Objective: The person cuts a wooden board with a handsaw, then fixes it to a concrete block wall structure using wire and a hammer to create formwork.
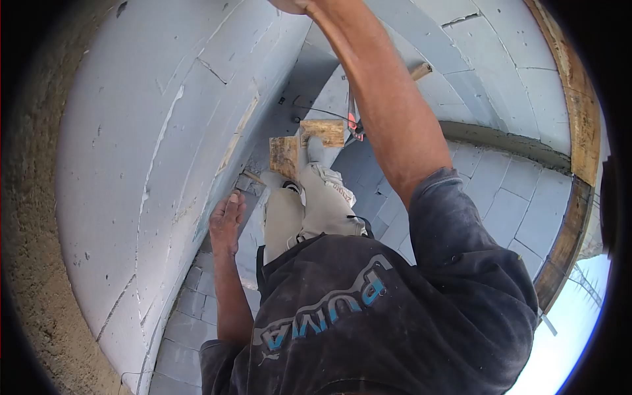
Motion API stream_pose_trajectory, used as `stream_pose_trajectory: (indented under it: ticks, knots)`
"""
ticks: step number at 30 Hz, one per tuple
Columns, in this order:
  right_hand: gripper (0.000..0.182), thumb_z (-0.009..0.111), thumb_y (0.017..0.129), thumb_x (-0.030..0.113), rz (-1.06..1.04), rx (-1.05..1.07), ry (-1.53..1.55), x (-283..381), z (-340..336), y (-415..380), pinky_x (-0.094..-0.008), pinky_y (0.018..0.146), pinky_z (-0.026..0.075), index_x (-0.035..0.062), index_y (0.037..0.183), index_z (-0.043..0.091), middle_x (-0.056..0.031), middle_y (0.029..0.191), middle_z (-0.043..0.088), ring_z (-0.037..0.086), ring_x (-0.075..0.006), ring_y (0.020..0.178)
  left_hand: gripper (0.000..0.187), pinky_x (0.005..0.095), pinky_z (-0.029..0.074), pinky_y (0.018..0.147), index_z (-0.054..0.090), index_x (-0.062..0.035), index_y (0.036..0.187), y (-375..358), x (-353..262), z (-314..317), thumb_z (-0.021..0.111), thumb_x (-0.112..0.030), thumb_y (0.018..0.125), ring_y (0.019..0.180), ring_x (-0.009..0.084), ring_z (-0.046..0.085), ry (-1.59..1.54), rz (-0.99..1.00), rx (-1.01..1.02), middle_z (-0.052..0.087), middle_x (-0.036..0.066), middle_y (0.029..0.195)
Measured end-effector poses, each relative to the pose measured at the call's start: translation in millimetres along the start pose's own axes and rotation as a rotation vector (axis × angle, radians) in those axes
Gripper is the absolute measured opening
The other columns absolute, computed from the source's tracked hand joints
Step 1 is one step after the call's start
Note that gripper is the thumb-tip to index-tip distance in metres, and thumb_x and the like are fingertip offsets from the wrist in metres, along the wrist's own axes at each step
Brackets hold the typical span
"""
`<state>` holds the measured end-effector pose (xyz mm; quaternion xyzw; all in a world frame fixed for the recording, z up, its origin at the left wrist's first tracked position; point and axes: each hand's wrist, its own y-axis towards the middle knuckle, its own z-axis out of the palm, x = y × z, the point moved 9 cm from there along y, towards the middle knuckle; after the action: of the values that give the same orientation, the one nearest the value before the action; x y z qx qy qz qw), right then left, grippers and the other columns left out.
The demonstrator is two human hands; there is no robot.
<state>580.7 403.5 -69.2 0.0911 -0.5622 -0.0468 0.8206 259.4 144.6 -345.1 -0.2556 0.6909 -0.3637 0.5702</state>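
Left fingers point(233, 203) curl together beside the wall point(118, 164), perhaps for balance; right hand point(291, 4), cropped above, can't be judged.

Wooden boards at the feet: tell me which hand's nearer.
Left. The left hand is lowered, left of the wooden boards; the right hand is raised well above them, at the view's top edge.
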Motion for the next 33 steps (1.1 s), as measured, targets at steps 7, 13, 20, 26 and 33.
stream_pose_trajectory:
  ticks: [7,13,20,26,33]
  knots:
    - [0.033,0.062,0.095,0.034,-0.017,-0.118,0.04,-41,8,-25,-0.0276,0.059,0.048,0.0016,0.091,0.067,-0.0039,0.072,0.067,0.06,-0.0108,0.061,0.049,0.0277,0.047,0.087,0.062,-0.0042,0.127,53,-3,76,0.063,-0.042,0.096,0.101,0.0129,0.061,0.242,-0.066,0.131,0.068,0.005,0.115]
    - [0.042,0.06,0.095,0.042,0.494,-0.128,-0.442,-268,-149,-109,-0.0323,0.069,0.054,0.001,0.099,0.069,-0.0089,0.082,0.071,0.068,-0.0159,0.072,0.05,0.0271,0.047,0.08,0.062,-0.0024,0.126,94,66,90,0.064,-0.042,0.095,0.097,0.0127,0.061,0.291,-0.226,0.036,0.067,0.006,0.112]
    - [0.027,0.06,0.089,0.027,1.402,-0.419,-0.942,-532,-410,-565,-0.037,0.06,0.051,0.0013,0.089,0.068,-0.0108,0.073,0.067,0.064,-0.0214,0.062,0.052,0.0272,0.047,0.073,0.061,-0.0004,0.126,125,188,88,0.065,-0.042,0.095,0.091,0.0126,0.059,0.343,-0.539,-0.079,0.065,0.005,0.109]
    - [0.023,0.06,0.094,0.024,1.668,-0.34,-0.658,-603,-403,-729,-0.0317,0.052,0.048,0.002,0.089,0.065,-0.008,0.076,0.064,0.059,-0.0156,0.058,0.058,0.0322,0.05,0.079,0.057,-0.0003,0.132,212,261,94,0.065,-0.042,0.093,0.099,0.0171,0.059,0.445,-0.612,-0.132,0.063,0.01,0.117]
    - [0.021,0.06,0.095,0.017,1.62,-0.821,0.073,-638,-342,-705,-0.0248,0.048,0.044,-0.002,0.103,0.063,-0.0074,0.074,0.061,0.053,-0.0104,0.054,0.094,0.0441,0.039,0.108,0.035,0.0025,0.147,454,408,111,0.071,-0.055,0.082,0.136,0.0375,0.045,0.938,-0.375,-0.054,0.046,0.029,0.144]
